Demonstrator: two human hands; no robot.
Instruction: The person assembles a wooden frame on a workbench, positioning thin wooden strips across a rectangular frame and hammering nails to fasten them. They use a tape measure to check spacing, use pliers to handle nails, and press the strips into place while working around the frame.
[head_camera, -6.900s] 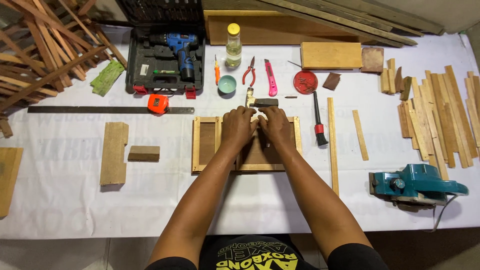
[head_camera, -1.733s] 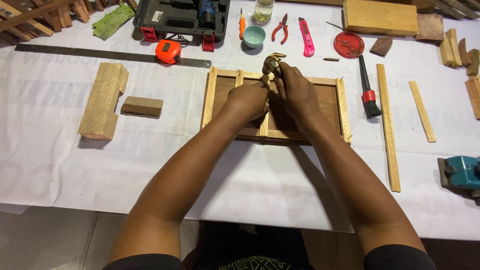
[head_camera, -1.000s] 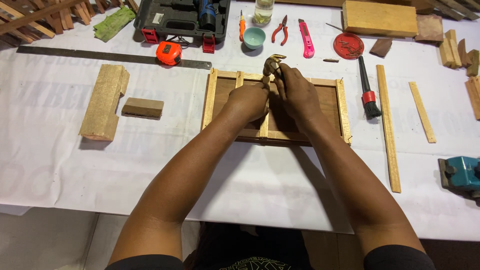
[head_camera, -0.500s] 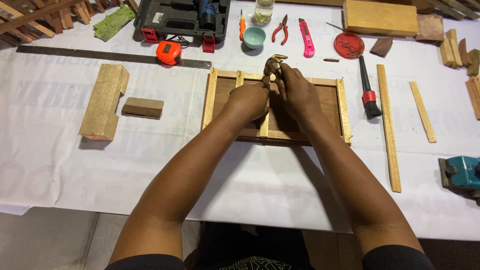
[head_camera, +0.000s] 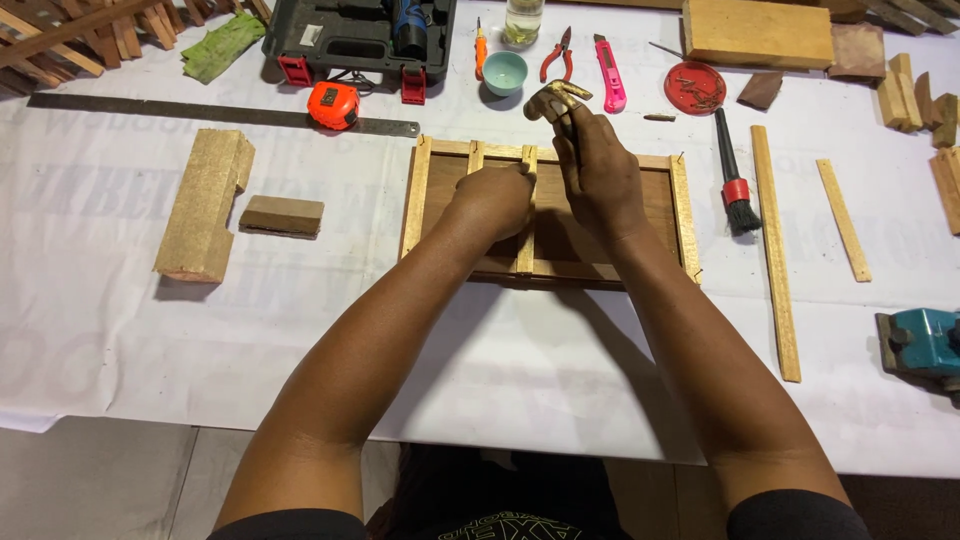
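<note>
right hand (head_camera: 600, 175): fingers closed round a hammer (head_camera: 556, 97), whose head stood just past the frame's far rail.
left hand (head_camera: 492, 198): fingers curled down on the slat (head_camera: 525, 225); what they pinched, i could not tell.
frame (head_camera: 683, 215): lay flat on the white table (head_camera: 120, 330), both hands over its middle.
far side: bowl (head_camera: 504, 72), pliers (head_camera: 556, 55), pink knife (head_camera: 609, 72), red lid (head_camera: 694, 87).
right: brush (head_camera: 733, 170), long strip (head_camera: 774, 250).
left: tape measure (head_camera: 333, 104), ruler (head_camera: 200, 112), two blocks (head_camera: 205, 200).
</note>
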